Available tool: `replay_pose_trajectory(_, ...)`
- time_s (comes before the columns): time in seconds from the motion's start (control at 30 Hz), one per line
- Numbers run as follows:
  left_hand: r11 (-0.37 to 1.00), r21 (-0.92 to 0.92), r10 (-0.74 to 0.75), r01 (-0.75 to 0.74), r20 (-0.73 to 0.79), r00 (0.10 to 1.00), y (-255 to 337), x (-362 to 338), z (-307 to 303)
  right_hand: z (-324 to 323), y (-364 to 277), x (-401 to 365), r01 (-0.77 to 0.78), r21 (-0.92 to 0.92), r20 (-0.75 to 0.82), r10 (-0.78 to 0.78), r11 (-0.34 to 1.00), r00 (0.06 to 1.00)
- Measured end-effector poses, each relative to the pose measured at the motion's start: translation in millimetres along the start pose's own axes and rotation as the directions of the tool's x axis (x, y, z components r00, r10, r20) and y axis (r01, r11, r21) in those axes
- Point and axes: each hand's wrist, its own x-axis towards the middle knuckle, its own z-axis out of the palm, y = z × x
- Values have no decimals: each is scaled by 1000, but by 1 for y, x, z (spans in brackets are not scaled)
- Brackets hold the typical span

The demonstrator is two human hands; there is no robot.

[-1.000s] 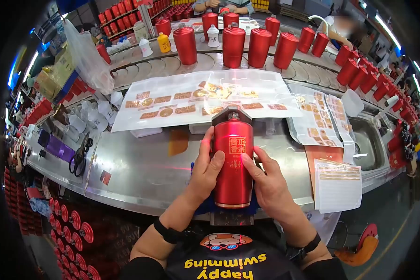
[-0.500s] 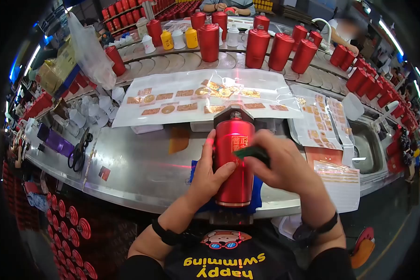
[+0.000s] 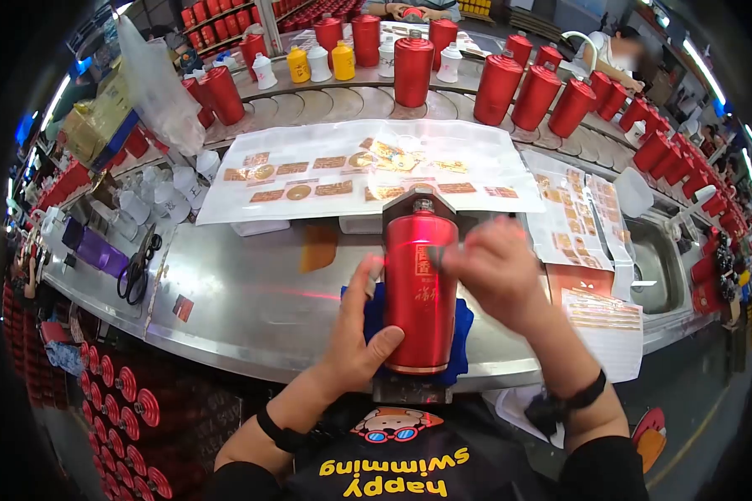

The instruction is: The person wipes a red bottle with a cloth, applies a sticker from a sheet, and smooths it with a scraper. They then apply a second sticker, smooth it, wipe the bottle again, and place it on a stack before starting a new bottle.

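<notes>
A red metal bottle (image 3: 419, 288) lies lengthwise on a blue cloth (image 3: 460, 330) on a steel workbench (image 3: 242, 292), its neck pointing away from me. A gold label sits on its upper side. My left hand (image 3: 357, 334) grips the lower left of the bottle. My right hand (image 3: 495, 269) holds a small dark scraper pressed against the gold label; the tool is blurred and mostly hidden by the fingers.
Clear sheets with gold stickers (image 3: 368, 171) lie beyond the bottle, more sticker sheets (image 3: 578, 219) at the right beside a sink (image 3: 656, 255). Red bottles (image 3: 414, 71) ride a curved conveyor behind. Scissors (image 3: 136, 271) lie at the left. Other people sit across the conveyor.
My right hand lifted off the bottle, took up a small dark tool and now presses it on the label. My left hand slid down the bottle's side. The conveyor bottles moved left.
</notes>
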Motion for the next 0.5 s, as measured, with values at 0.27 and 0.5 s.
replay_pose_trajectory(0.27, 995, 79, 59, -57, -16, 998, -4, 18, -3, -10, -1, 16, -480, 352, 281, 398, 804, 873)
replay_pose_trajectory(0.5, 987, 156, 51, -48, -14, 999, -2, -18, -3, 4, 4, 65, -247, 75, 233, 224, 966, 946)
